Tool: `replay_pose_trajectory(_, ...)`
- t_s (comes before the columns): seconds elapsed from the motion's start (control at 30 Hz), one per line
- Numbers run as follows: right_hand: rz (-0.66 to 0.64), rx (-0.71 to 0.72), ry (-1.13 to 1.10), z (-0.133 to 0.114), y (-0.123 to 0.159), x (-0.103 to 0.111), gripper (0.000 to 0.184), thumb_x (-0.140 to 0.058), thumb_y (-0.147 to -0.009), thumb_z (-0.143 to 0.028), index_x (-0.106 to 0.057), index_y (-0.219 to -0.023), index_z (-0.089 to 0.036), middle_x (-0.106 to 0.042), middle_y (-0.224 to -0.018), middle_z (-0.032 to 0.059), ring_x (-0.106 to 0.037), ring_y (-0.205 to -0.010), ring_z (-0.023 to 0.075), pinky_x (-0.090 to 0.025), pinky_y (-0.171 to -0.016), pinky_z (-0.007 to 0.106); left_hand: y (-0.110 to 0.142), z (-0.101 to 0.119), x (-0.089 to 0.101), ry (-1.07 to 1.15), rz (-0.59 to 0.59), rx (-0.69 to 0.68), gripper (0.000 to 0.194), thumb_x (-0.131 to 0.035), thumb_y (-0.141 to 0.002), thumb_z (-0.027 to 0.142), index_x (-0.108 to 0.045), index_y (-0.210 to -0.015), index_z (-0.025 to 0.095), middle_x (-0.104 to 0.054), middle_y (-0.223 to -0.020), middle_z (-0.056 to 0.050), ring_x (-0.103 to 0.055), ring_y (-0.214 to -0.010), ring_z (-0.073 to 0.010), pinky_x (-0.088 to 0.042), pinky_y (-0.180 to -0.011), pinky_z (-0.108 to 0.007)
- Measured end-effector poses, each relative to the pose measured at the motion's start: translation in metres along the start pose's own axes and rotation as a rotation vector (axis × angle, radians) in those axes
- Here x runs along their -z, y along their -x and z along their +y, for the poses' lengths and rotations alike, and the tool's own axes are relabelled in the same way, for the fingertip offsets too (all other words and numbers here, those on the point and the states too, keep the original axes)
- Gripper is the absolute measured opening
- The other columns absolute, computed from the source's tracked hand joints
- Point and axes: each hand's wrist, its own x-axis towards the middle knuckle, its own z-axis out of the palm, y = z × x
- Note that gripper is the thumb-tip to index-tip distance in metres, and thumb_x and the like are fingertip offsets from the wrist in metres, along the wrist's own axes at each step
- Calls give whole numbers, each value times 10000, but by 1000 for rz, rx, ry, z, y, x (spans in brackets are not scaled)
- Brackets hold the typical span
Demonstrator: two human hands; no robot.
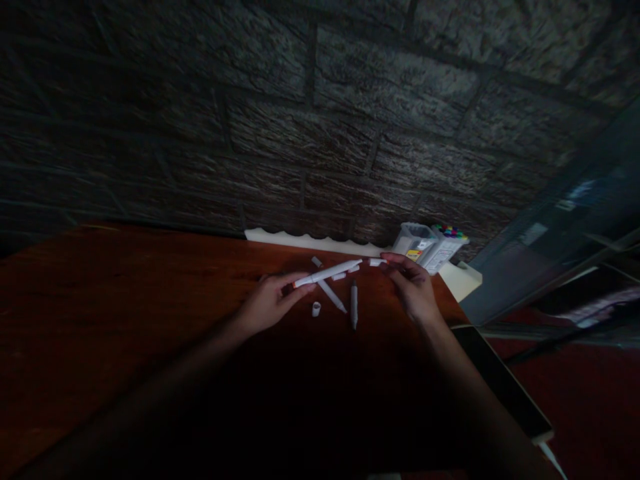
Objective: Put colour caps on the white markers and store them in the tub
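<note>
My left hand (pixel 273 300) pinches a white marker (pixel 330 272) by its orange-tipped end, the bare tip pointing right. Between the fingers of my right hand (pixel 413 287) is a white marker cap (pixel 376 262), a small gap away from that tip. Below them on the table lie an uncapped white marker (pixel 333 297), set diagonally, and a greyish marker (pixel 354 305) beside it. A loose cap (pixel 316 309) stands near my left fingers. More small white caps (pixel 340 275) lie partly hidden behind the held marker.
Two clear plastic containers (pixel 415 241) stand at the back right, one with colourful marker ends (pixel 450 231). A white scalloped strip (pixel 310 243) runs along the stone wall (pixel 340 147). A phone with a cable (pixel 500 380) lies at the table's (pixel 150 287) right edge.
</note>
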Motion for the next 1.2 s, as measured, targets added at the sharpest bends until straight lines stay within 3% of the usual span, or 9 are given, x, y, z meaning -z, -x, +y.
replay_pose_trajectory(0.27,-132,-2,-42,5,4,-8,232,-779,-717,-257,-732,-944,-272,-726,-915,-17,-641,-846,132,-507,-810,279,3,0,-3,-37,-14,-54,282,-596,-886,365,-692,-1112,227,-759,-997,-37,-699,-764,-157,-552,-694,-255)
replay_pose_trajectory(0.47,-130,-64,-174,2,8,-16,261,-799,-684,-244,-730,-934,-269,-720,-860,-29,-619,-715,111,-517,-718,267,4,1,-2,-87,21,-128,283,-603,-887,347,-687,-1130,228,-751,-1038,-42,-710,-824,-165,-564,-726,-260)
replay_pose_trajectory(0.73,-151,-119,-194,4,10,-21,208,-807,-662,-259,-738,-858,-247,-732,-891,-10,-614,-728,118,-502,-644,241,2,9,0,-123,112,-236,280,-619,-883,296,-677,-1141,202,-734,-1089,-66,-702,-934,-193,-564,-855,-325)
replay_pose_trajectory(0.87,-142,-143,-215,4,10,-21,240,-814,-650,-276,-740,-878,-259,-725,-867,-18,-601,-687,109,-511,-622,234,3,10,-1,-114,88,-223,272,-619,-884,293,-682,-1134,204,-737,-1079,-61,-705,-918,-190,-565,-847,-315)
replay_pose_trajectory(1.03,-203,-168,-183,7,18,-34,263,-805,-657,-306,-730,-907,-273,-717,-940,-12,-631,-780,136,-536,-683,267,5,13,-4,-107,31,-250,276,-623,-882,298,-682,-1140,221,-734,-1096,-54,-694,-969,-205,-547,-887,-333)
replay_pose_trajectory(1.2,-196,-218,-231,4,24,-42,263,-813,-648,-272,-734,-899,-289,-713,-915,-26,-633,-758,116,-541,-670,245,5,16,-5,-106,48,-235,278,-640,-869,304,-687,-1124,204,-738,-1083,-59,-698,-945,-198,-547,-868,-318)
